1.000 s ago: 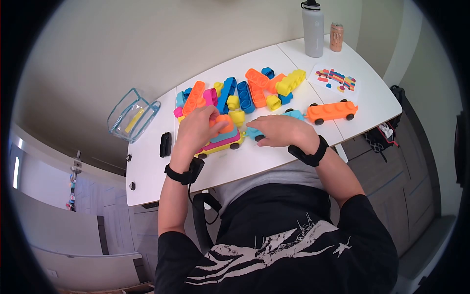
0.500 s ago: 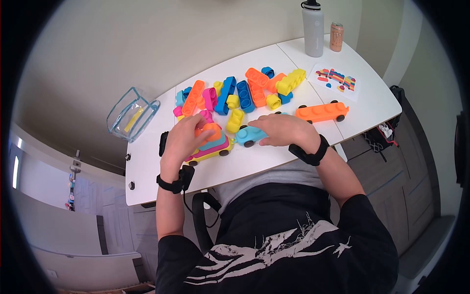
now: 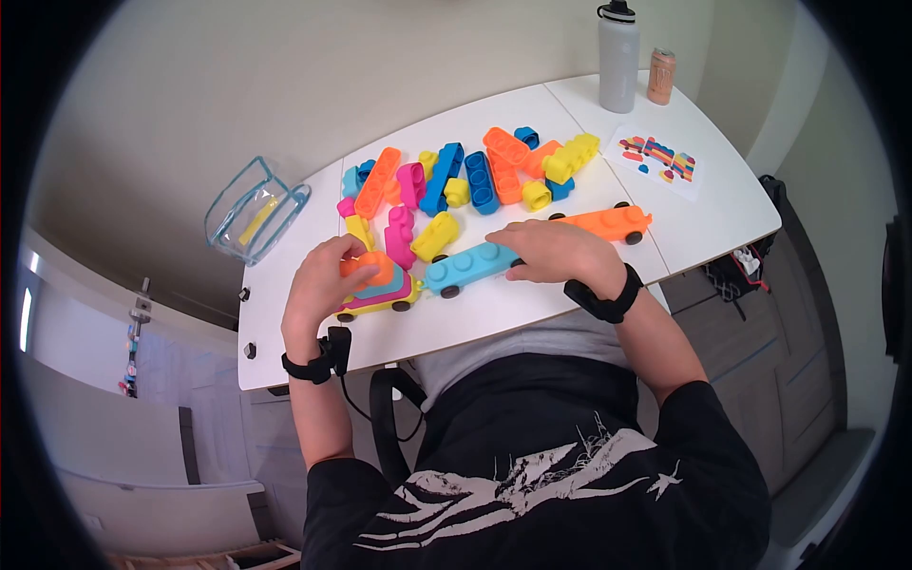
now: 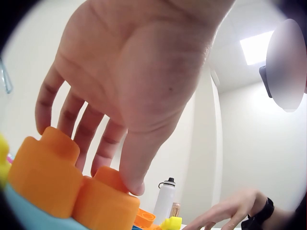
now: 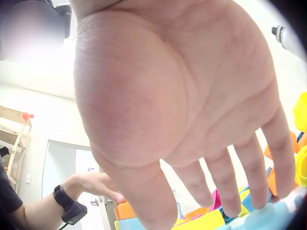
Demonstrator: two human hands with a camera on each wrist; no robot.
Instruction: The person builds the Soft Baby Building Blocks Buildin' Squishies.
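Observation:
On the left of the table, my left hand [image 3: 317, 285] pinches an orange block [image 3: 376, 270] by its knobs, thumb on the near side and fingers on the far side. That block tops a toy train car [image 3: 380, 302] stacked in light blue, pink and yellow. Hooked behind it is a light-blue wagon [image 3: 464, 269], then an orange wagon [image 3: 617, 224], all on black wheels. My right hand [image 3: 560, 252] lies over the rear of the light-blue wagon, hiding it. In the right wrist view its fingers [image 5: 254, 175] reach down, nearly straight, beside light-blue plastic.
Loose blocks in several colours lie behind the train, among them a pink block [image 3: 400, 237] and a yellow block [image 3: 436, 237]. A picture sheet [image 3: 655, 161], a grey bottle [image 3: 618, 66] and a can [image 3: 662, 78] stand right; a clear bag [image 3: 252, 214] sits left.
The whole linked train has slid left with my left hand, showing more of the light-blue wagon. My right hand has stayed nearly in place while the wagons passed beneath it.

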